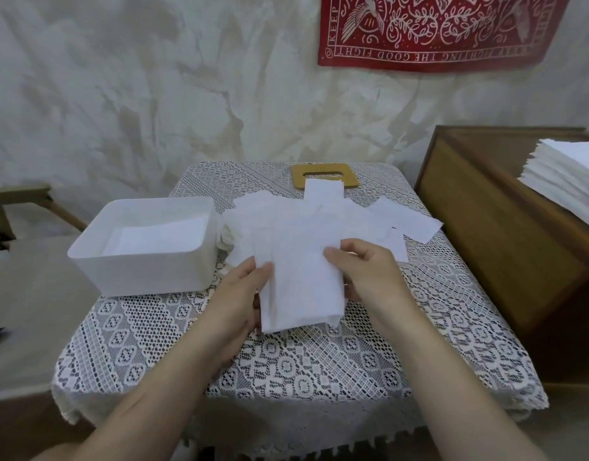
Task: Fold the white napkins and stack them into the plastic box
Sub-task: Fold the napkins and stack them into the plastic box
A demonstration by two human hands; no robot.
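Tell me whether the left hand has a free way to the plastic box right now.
Probably yes. The plastic box sits open-topped just left of the left hand, with only lace tablecloth between them. That hand holds the folded napkin together with the right hand.

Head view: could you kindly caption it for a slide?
Left hand and right hand grip a white napkin over the lace tablecloth, beside the plastic box.
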